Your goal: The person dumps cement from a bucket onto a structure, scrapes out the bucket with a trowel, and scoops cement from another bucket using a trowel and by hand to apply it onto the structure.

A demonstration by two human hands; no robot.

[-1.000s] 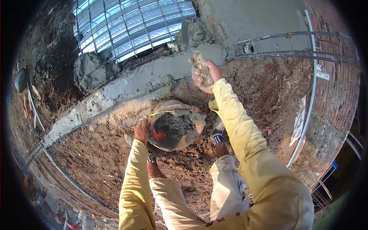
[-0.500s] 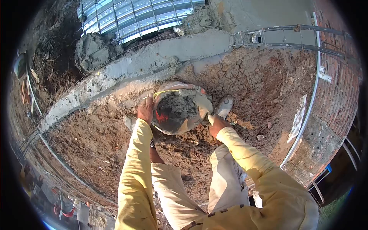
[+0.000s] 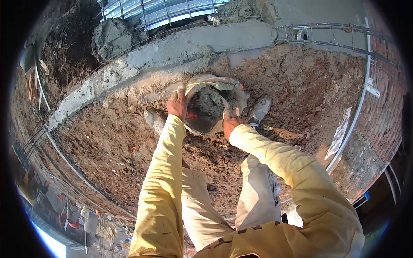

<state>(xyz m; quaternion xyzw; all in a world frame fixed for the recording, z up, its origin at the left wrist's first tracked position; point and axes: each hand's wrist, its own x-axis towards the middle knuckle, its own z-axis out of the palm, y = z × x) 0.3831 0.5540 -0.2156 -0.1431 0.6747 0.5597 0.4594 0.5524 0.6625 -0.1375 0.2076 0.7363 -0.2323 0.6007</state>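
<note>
A mortar-smeared bucket stands between my feet, its mouth facing me, with wet grey concrete inside. My left hand is closed on the left of its rim, next to a yellow strip. At the near right side of the mouth, my right hand is closed around what looks like a mortar-coated trowel. The trowel's far end reaches into the bucket, and its shape is hard to tell from the mortar.
Beyond the bucket runs a wet concrete beam with a taut string above it. A rebar cage continues to the right, near a brick wall. Corrugated metal decking lies at the top. My shoes rest on rough soil.
My right hand has moved from the bucket's right outer rim inward over its mouth. The view has shifted, so the bucket appears higher and farther right. My left hand keeps its hold.
</note>
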